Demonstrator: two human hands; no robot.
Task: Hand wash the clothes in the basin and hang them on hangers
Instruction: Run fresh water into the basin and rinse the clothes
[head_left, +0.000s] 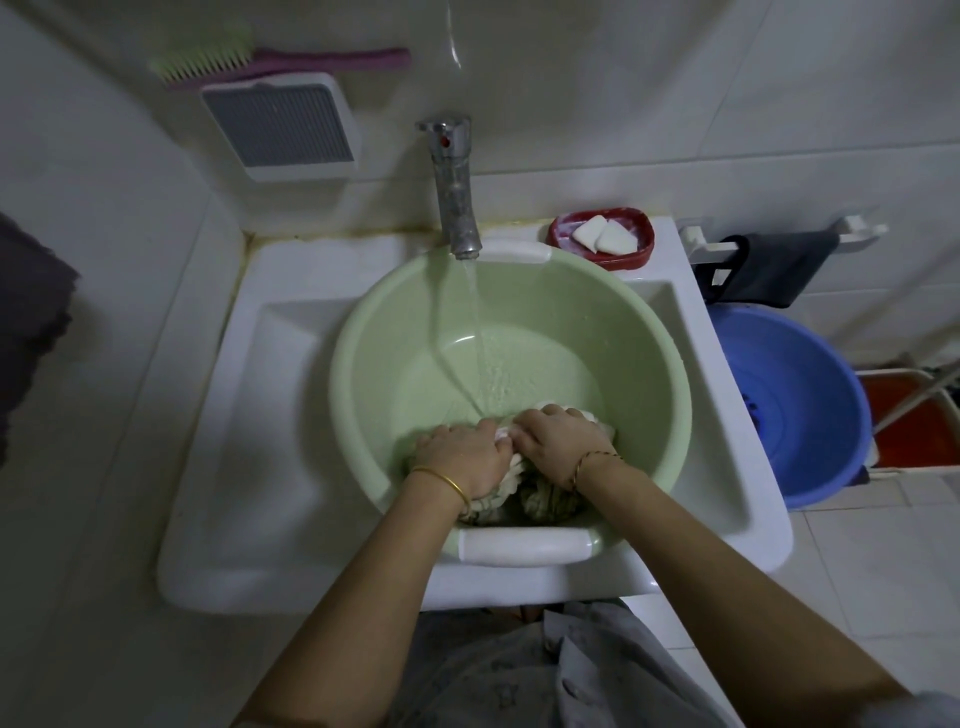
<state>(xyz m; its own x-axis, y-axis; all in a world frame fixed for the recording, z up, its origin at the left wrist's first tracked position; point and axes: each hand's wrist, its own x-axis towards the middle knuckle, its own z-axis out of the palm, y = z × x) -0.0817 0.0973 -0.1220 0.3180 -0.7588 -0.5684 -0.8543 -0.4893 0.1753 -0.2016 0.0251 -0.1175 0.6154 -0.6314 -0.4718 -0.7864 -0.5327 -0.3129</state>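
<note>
Hands (511, 447) gripping crumpled cloth (540, 496), round basin (358, 343)

No readable text, label, brand name or number appears anywhere in this view. The only sign-like mark is a small red dot on the top of the chrome tap (453, 171), and it carries no lettering.
</note>
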